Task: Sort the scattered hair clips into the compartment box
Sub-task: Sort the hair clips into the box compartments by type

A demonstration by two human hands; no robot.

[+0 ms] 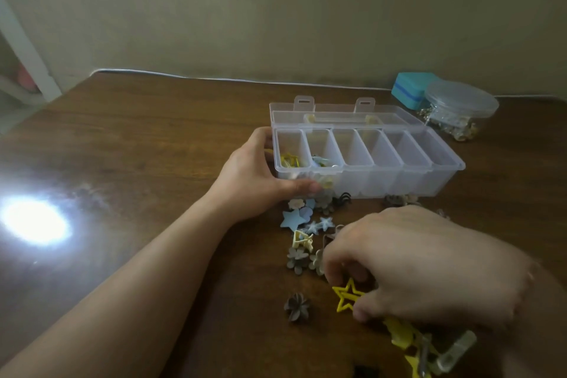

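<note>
A clear compartment box point(441, 176) stands open on the wooden table, lid flipped back. Its leftmost cell holds yellow clips point(291, 160), and the one beside it holds pale blue clips point(322, 162). The other cells look empty. My left hand point(254, 178) grips the box's left end, thumb across its front wall. My right hand point(423, 264) pinches a yellow open-star clip point(346, 296) just above the table. Scattered in front of the box lie a blue star clip point(291, 219), a pale yellow claw clip point(302, 240), grey flower clips point(297, 258) and more yellow clips point(405, 337) under my right wrist.
A teal case point(408, 89) and a clear lidded jar of small metal pieces point(457, 110) stand at the back right by the wall. A brown flower clip point(296, 306) lies apart, nearer me. A bright glare point(33, 221) shines on the table at left.
</note>
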